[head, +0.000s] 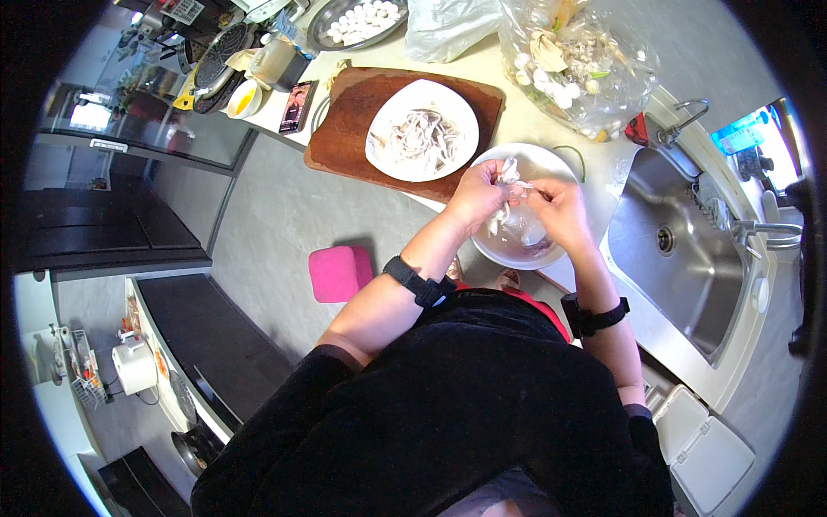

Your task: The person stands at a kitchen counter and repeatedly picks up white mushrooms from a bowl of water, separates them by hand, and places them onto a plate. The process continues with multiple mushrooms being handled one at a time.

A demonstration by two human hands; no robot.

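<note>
Both hands hold one pale, limp strip of food (509, 171), possibly squid or offal, over a white bowl (541, 157). My left hand (479, 197) pinches it from the left, and a loose end dangles below those fingers. My right hand (557, 212) grips the other side, its fingertips close to the left ones. Cloudy liquid and more pale pieces (522, 229) lie in the bowl, partly hidden by my hands. Left of it, a white plate (420, 94) carries a heap of whitish-grey strips (426, 137). That plate rests on a brown wooden cutting board (345, 119).
At the right is a steel sink (665, 284) with a faucet (769, 234). Behind the bowl sits a clear plastic bag of scraps (575, 71). A metal dish of small white eggs (363, 22), a phone (297, 108) and a small yellow-filled bowl (245, 100) stand farther left. A pink stool (339, 274) is on the floor.
</note>
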